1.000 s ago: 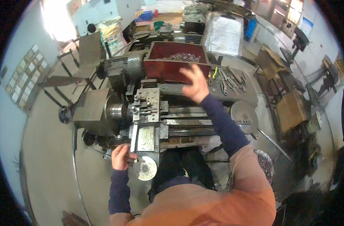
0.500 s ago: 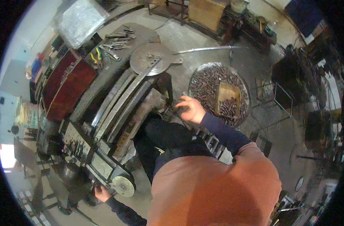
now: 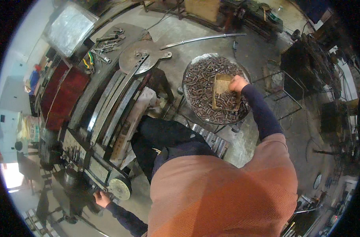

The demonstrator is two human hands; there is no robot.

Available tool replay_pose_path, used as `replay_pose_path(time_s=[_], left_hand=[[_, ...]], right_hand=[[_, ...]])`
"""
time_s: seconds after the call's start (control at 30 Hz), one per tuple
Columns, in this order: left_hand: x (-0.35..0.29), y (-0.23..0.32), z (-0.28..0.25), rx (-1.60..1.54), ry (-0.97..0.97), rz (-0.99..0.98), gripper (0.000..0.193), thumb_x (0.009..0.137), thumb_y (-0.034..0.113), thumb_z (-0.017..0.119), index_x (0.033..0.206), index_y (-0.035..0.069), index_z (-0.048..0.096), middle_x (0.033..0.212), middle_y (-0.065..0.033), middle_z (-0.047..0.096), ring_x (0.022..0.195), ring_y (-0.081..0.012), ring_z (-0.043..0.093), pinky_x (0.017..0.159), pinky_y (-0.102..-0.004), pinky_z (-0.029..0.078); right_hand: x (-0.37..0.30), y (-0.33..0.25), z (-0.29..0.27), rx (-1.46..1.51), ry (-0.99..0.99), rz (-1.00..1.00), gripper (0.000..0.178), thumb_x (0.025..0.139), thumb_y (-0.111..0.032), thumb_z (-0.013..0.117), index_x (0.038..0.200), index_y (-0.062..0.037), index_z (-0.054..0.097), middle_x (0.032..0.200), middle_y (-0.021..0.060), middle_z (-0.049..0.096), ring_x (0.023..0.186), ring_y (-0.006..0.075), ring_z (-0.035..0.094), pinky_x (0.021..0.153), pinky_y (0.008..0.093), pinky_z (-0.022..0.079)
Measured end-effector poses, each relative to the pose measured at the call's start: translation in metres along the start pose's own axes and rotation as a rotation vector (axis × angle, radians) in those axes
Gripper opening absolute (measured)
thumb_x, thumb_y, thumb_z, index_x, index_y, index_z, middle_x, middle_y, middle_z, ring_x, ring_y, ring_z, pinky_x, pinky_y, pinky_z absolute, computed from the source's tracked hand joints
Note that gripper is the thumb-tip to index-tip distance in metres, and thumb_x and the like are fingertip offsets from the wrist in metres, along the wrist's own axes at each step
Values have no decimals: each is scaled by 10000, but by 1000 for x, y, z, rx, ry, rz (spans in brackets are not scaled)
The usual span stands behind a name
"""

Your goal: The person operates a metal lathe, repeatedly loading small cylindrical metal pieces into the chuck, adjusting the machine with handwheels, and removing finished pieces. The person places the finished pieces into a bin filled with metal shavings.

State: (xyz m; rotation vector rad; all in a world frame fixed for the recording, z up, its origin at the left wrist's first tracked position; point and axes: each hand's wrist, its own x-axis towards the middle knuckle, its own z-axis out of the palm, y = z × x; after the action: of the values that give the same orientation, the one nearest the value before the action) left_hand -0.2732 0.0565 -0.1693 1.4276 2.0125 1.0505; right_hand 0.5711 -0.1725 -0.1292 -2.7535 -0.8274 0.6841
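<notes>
My right hand (image 3: 238, 83) is at the upper right corner of an open yellowish rectangular box (image 3: 216, 91), its fingers curled down over the inside. What the fingertips hold is hidden. Small brown metal cylinders lie in the lower part of the box, and many more short metal cylinders (image 3: 197, 85) surround it in a large round tray (image 3: 203, 57). Far to the lower left, my left hand (image 3: 102, 199) is closed at the near end of a long metal machine (image 3: 99, 168), beside its round pale disc (image 3: 119, 189). Its grip is too small to make out.
A round metal plate (image 3: 137, 57) with a slotted bar (image 3: 126, 79) tops the machine's far end. Yellow-green-handled pliers (image 3: 89, 60) and loose tools (image 3: 109, 41) lie on the bench. A long metal rod (image 3: 203, 39) stretches behind the tray. A thin metal frame (image 3: 294, 85) stands at right.
My right hand has moved right from beside the machine to the box in the tray, its fingers curling down. The left hand stays by the machine's near end. The whole view has shifted slightly.
</notes>
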Motion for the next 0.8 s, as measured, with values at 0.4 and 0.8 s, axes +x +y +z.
replay_pose_path(time_s=[0.4, 0.8], left_hand=[[-25, 26, 3, 5, 15, 77, 232, 799, 80, 581, 987, -55, 600, 832, -55, 620, 634, -133, 533, 571, -247, 434], [-54, 122, -13, 6, -317, 174, 254, 825, 68, 587, 1041, -63, 562, 870, -81, 616, 760, -120, 561, 681, -251, 462]], right_hand=[[-13, -49, 16, -412, -37, 14, 395, 678, -328, 600, 950, -50, 668, 1029, 159, 633, 956, 282, 616, 833, 374, 493], [-41, -77, -15, 65, 206, -311, 379, 567, -217, 629, 875, 3, 661, 899, 230, 614, 859, 336, 607, 727, 368, 487]])
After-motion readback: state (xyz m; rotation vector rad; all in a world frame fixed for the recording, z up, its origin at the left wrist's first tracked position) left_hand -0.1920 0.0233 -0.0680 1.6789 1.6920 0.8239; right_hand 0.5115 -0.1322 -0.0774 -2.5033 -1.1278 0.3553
